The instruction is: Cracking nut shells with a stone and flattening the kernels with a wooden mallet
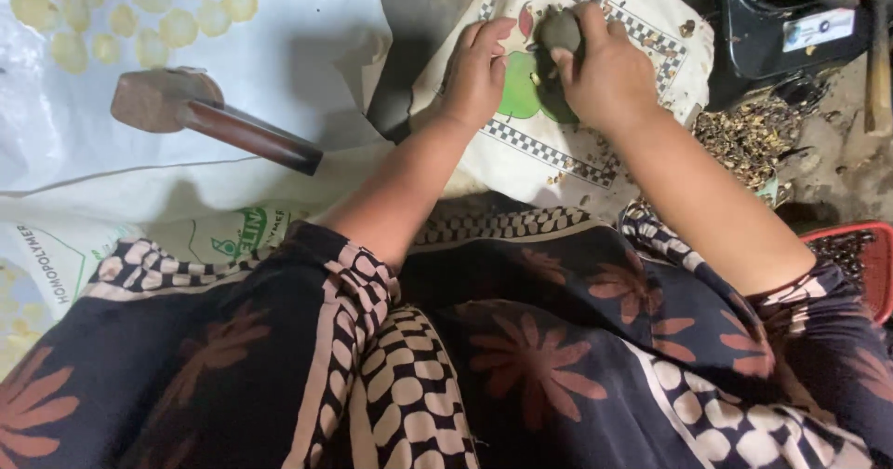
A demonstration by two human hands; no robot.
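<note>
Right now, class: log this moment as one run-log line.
right hand: grips dark stone | left hand: rests on printed cloth beside it | mallet: lying apart on white sheet

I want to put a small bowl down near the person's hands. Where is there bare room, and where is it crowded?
Bare white sheet lies between the wooden mallet and the left hand, below the pale round pieces. The printed cloth is crowded: both hands, the right hand gripping a dark stone, plus scattered husk bits beside the black machine.
</note>
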